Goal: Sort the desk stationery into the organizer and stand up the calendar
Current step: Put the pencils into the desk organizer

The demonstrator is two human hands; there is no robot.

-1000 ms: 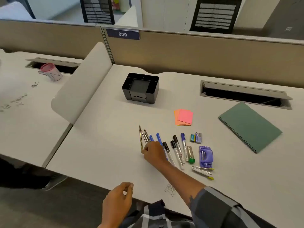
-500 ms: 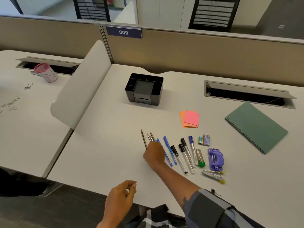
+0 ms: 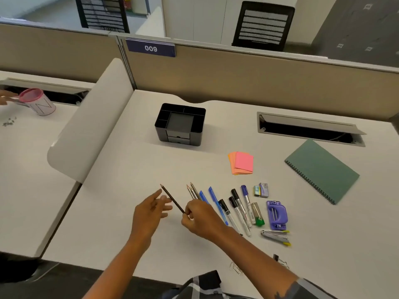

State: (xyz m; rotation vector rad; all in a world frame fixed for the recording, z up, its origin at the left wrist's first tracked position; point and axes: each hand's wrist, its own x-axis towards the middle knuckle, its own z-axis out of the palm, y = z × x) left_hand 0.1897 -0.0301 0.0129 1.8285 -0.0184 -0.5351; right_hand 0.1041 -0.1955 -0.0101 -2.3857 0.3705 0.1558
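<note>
My right hand (image 3: pixel 199 219) pinches the lower end of a dark pencil (image 3: pixel 171 197), lifted and angled up to the left. My left hand (image 3: pixel 149 214) is open just left of it, fingers spread near the shaft. Two more pencils (image 3: pixel 193 190), blue pens (image 3: pixel 213 199), markers (image 3: pixel 238 209), a green-capped glue stick (image 3: pixel 257 214), a purple hole punch (image 3: pixel 276 215), a stapler remover (image 3: pixel 275 235) and small boxes (image 3: pixel 261 190) lie in a row to the right. The black organizer (image 3: pixel 180 124) stands farther back. Sticky notes (image 3: pixel 241 163) lie behind the row. The green spiral calendar (image 3: pixel 321 170) lies flat at right.
A curved white divider (image 3: pixel 86 130) separates this desk from the left one, where a pink-rimmed cup (image 3: pixel 36 101) stands with another person's hand (image 3: pixel 4 99) at it. An open cable slot (image 3: pixel 308 129) sits behind the calendar. Paper clips (image 3: pixel 236 268) and a binder clip (image 3: pixel 278 258) lie near the front edge.
My right hand has lifted one pencil off the row and turned it to the left. My left hand has come up from below the desk edge and opened beside it.
</note>
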